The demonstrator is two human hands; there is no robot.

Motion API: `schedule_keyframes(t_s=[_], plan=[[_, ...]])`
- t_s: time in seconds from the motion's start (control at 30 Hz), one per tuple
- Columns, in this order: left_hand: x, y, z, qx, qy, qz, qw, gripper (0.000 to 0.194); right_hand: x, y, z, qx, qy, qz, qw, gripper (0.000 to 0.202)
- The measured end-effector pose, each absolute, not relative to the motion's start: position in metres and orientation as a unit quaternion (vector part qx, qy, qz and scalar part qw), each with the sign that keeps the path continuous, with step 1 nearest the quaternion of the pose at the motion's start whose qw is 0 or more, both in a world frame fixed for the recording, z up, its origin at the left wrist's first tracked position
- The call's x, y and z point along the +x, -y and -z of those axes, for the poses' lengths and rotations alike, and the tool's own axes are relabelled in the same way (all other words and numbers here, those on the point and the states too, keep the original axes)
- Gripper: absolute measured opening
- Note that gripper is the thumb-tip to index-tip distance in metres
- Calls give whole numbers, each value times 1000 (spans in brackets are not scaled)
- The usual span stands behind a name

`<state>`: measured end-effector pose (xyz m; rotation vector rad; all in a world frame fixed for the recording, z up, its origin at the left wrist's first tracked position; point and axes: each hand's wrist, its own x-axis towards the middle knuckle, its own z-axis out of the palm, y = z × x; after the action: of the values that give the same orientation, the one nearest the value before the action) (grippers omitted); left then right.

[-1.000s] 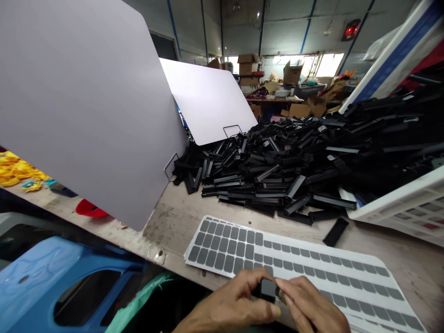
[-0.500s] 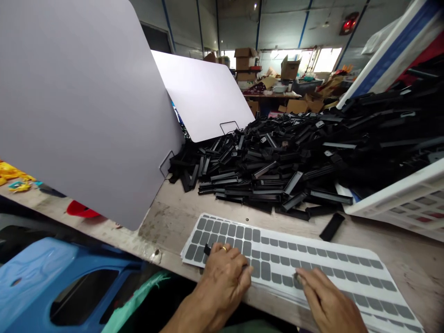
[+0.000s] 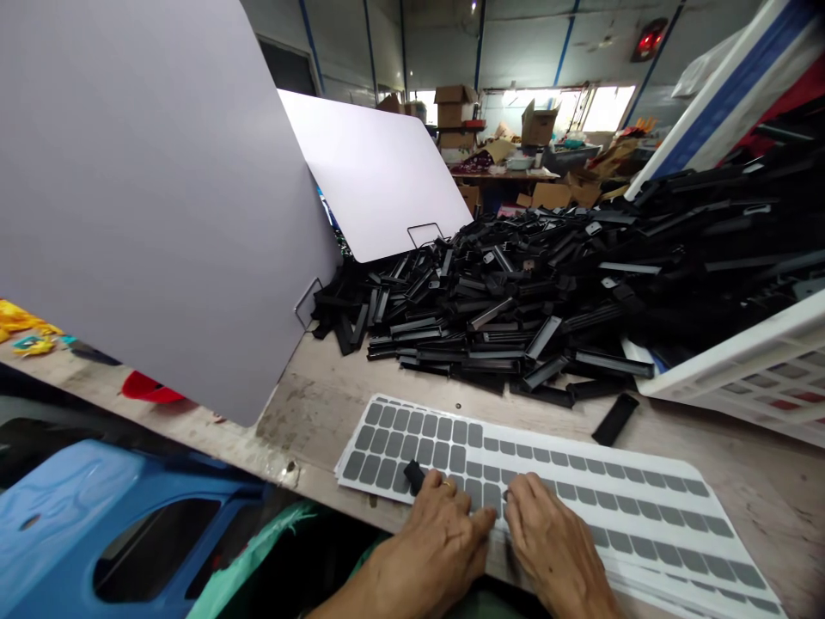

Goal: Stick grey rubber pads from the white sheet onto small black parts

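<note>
A sheet of grey rounded stickers (image 3: 644,490) lies on top of similar sheets along the table's front edge. Over its left half, my left hand (image 3: 444,533) is closed around a black plastic piece (image 3: 413,474), whose end juts out past the fingers; the rest is covered. My right hand (image 3: 558,542) is close beside it, thumb and fingers pinched on a small dark edge that looks like a grey sticker. The fingertips of both hands almost meet above the sheet. My left hand wears a ring.
A large heap of black plastic pieces (image 3: 477,309) covers the back of the table, spilling from a white crate (image 3: 741,361). One loose black piece (image 3: 615,419) lies behind the sheets. Two white boards (image 3: 161,198) stand at the left, above a blue stool (image 3: 129,481).
My right hand has moved left across the sheet to my left hand. My left hand has shifted slightly right with the black piece, more of which now shows.
</note>
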<state>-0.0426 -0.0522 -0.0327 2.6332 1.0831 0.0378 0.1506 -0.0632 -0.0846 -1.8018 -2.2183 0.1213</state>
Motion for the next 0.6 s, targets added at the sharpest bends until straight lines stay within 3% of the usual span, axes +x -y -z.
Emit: schedule_keyframes(t_s=[0.37, 0.5, 0.6], plan=[[-39, 51, 33, 905, -390, -45, 162, 27, 148, 49, 74, -643, 720, -191, 175, 18], [-61, 55, 20, 882, -402, -40, 241, 14, 164, 45, 62, -616, 701, -282, 224, 33], [-100, 65, 14, 839, -448, -34, 306, 24, 180, 51, 64, -623, 669, -323, 246, 38]])
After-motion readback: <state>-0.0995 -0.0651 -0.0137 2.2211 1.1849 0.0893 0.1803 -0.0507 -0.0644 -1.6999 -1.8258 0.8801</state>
